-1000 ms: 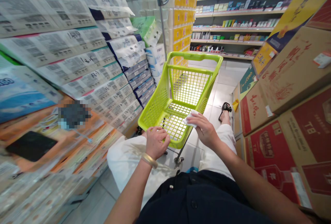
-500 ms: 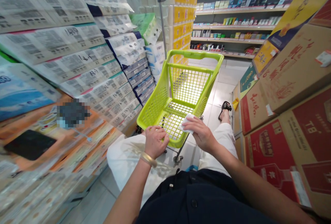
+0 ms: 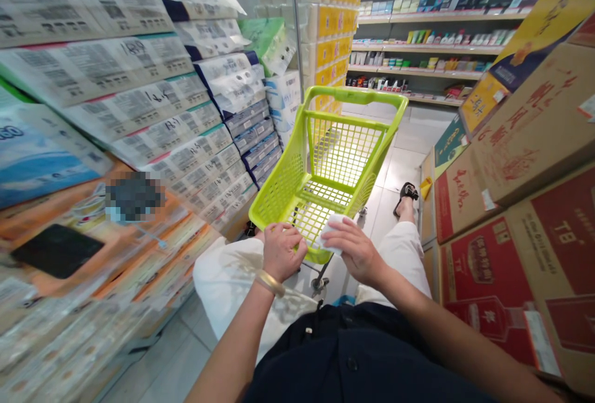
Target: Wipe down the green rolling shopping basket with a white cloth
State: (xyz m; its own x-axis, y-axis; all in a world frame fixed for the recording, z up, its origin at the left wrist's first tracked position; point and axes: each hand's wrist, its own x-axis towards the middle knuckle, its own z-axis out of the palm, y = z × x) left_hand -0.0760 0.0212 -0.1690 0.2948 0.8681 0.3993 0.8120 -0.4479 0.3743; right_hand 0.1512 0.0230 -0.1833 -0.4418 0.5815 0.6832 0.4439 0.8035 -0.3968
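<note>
A lime-green plastic shopping cart basket with grid walls stands in front of my body, nothing lying in it. My left hand is closed around its near rim, at the left corner. A white tissue or cloth, folded small, is under the fingers of my right hand. That hand presses it against the near right side of the rim. Part of the white piece is hidden by my fingers. Below the basket a caster wheel of the cart shows between my legs.
Stacked paper packs rise on the left, with a black phone on orange packs nearby. Cardboard cartons line the right side. Store shelves with small goods stand at the back. Tiled floor runs between.
My right hand has slid the white tissue or cloth slightly left and down along the rim, nearer my left hand. The left hand keeps its hold; the view has shifted a little.
</note>
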